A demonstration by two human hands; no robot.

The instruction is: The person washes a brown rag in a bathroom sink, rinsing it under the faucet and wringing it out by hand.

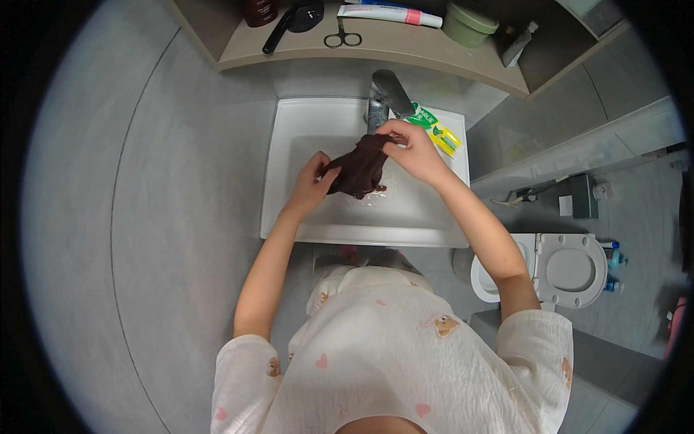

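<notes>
A dark brown cloth (358, 167) is stretched between my two hands above the white washbasin (368, 234). My left hand (310, 187) pinches its left edge between thumb and fingers. Its upper right corner is held by my right hand (412, 151), just below the metal faucet (379, 103). The cloth's lower edge hangs near the basin floor, where some water glints. Behind my right hand, a green and yellow packet (436, 130) with writing lies at the basin's back right corner.
Over the basin's back, a shelf (412, 59) holds small scissors (342, 39), a black-handled item (279, 32), a white tube (390, 14), a green lidded tub (469, 26) and a small tube (520, 44). A toilet (569, 270) with its lid up stands at the right.
</notes>
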